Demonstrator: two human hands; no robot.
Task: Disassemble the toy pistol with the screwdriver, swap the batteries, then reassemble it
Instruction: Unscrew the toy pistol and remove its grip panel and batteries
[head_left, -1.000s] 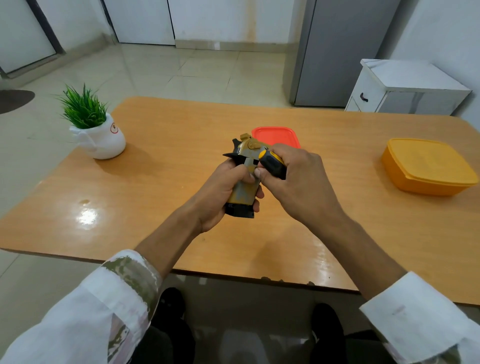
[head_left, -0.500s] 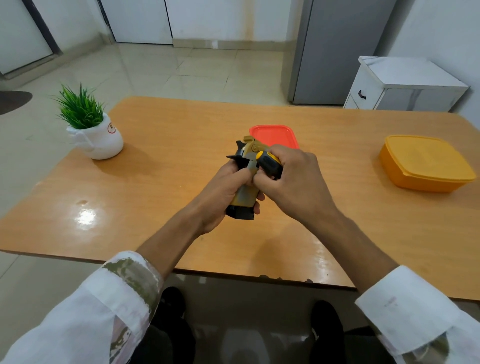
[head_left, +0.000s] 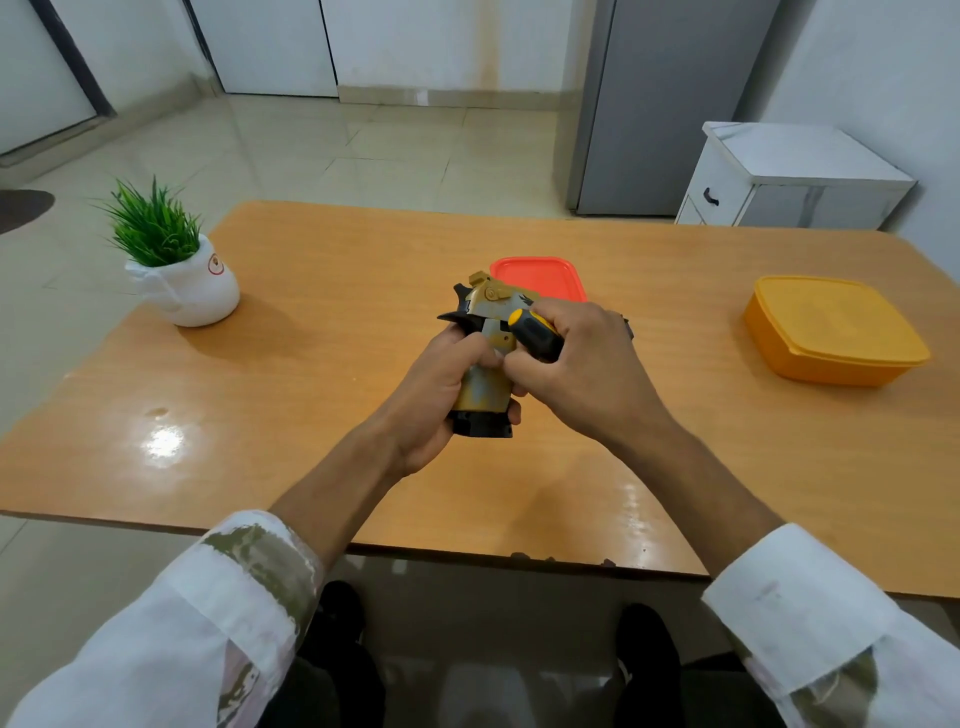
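A gold and black toy pistol is held above the middle of the wooden table, grip pointing toward me. My left hand wraps around its grip from the left. My right hand is closed around a screwdriver with a black and yellow handle, pressed against the pistol's side. The screwdriver's tip is hidden behind my fingers. The pistol's barrel end is covered by my right hand.
A red lidded container sits just behind the pistol. An orange lidded box stands at the right. A white pot with a green plant stands at the left. A white cabinet and grey unit stand beyond the table.
Both hands keep their hold on pistol and screwdriver. The right hand has shifted slightly on the handle; the view has drifted a little.
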